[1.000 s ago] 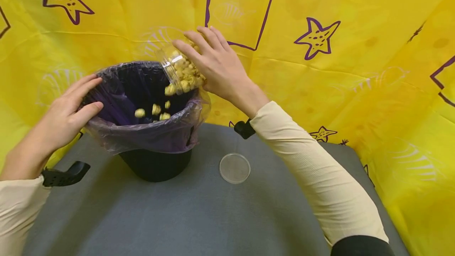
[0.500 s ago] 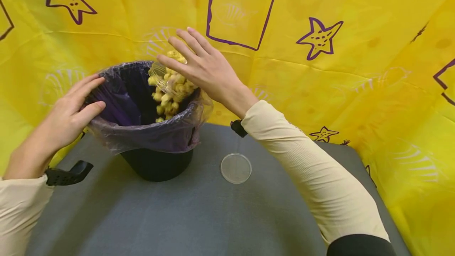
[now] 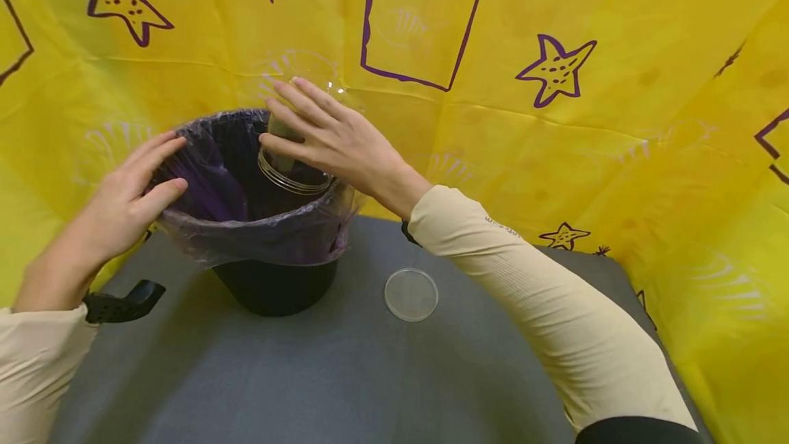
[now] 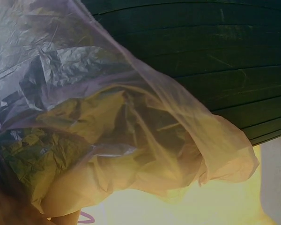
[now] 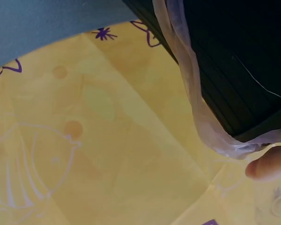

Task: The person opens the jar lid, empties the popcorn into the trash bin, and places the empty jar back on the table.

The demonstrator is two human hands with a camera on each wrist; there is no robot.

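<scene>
A clear plastic jar (image 3: 294,180) is tipped mouth-down over the opening of a black trash bin (image 3: 277,286). My right hand (image 3: 339,139) grips the jar from behind, fingers spread along its side, and no popcorn shows in it. In the right wrist view, a fingertip (image 5: 267,164) and part of the jar (image 5: 276,201) show at the lower right. My left hand (image 3: 120,204) rests on the bin's left rim, fingers and thumb fairly straight over the edge. A thin purplish bag (image 3: 265,242) lines the bin and folds down outside it. The bin's bottom is hidden.
A round clear lid (image 3: 411,294) lies flat on the grey table (image 3: 320,375), right of the bin. Behind the table hangs a yellow cloth (image 3: 468,5) with purple starfish drawings. Dark straps and mounts sit at both wrists.
My right hand has moved left and turned the jar mouth-down. The popcorn has poured out of it into the bin. My left hand stays on the rim.
</scene>
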